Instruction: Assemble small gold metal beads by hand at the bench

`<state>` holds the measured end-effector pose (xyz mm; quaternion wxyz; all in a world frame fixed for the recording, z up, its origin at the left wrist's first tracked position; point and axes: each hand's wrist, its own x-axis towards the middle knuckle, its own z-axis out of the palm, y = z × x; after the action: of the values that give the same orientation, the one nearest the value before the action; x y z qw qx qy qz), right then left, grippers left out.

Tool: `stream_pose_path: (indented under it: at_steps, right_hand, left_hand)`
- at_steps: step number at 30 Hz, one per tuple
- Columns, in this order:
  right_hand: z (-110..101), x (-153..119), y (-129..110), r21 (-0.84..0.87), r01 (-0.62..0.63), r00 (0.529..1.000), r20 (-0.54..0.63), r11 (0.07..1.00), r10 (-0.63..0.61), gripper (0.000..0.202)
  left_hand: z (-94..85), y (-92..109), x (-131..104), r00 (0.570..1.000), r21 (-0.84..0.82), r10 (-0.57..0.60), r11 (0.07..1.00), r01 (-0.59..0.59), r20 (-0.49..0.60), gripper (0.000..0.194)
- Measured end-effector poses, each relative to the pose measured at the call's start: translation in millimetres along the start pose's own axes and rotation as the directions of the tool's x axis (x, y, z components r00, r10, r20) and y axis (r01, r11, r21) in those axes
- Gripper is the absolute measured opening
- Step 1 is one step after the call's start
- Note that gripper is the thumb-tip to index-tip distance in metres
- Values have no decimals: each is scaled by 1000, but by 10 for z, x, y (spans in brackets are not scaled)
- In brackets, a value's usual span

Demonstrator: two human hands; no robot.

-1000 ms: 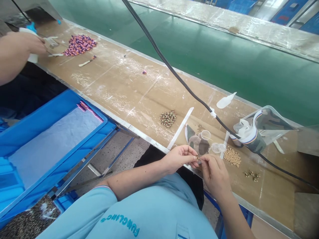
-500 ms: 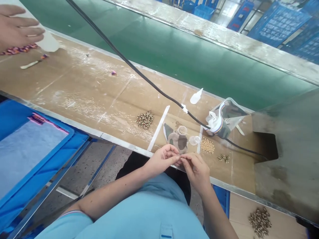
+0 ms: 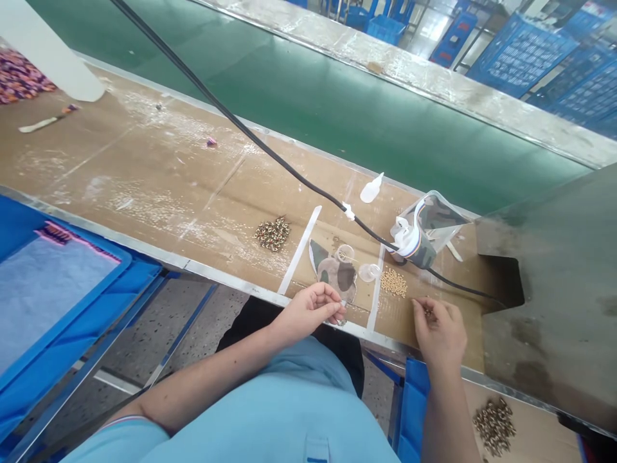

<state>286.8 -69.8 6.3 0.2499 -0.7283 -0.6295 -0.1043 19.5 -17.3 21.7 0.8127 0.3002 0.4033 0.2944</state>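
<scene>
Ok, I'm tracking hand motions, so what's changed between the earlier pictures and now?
The right hand has parted from the left hand and moved rightward, past the pale beads, to the small metallic cluster; whether it grips a piece is unclear. The co-worker's hand has left view. The left hand remains beside the camouflage-patterned piece; beads and larger metallic pile stayed put.

A cardboard-like counter (image 3: 144,161) shows glossy patches; the green belt (image 3: 289,90) looks smooth, patterned cloth (image 3: 347,276) matt, small parts (image 3: 272,233) shiny.
</scene>
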Motion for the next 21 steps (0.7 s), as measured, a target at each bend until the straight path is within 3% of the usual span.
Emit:
stream_pose_path:
  at_steps: [5, 11, 16, 21]
  right_hand:
    - [43, 73, -201, 44, 154, 982, 104, 987, -158, 26]
    - [88, 145, -260, -48, 291, 953, 108, 956, -284, 28]
    - [69, 116, -369, 56, 242, 964, 96, 969, -246, 21]
    - [33, 46, -820, 437, 61, 974, 170, 898, -149, 11]
  left_hand:
    - [6, 4, -2, 1000, 17, -3, 1000, 3, -1, 37]
    - [-7, -17, 7, 1000, 26, -5, 1000, 6, -4, 35]
    - [-12, -7, 2, 1000, 17, -10, 1000, 11, -9, 37]
    - [8, 7, 17, 1000, -1, -10, 1000, 10, 10, 40]
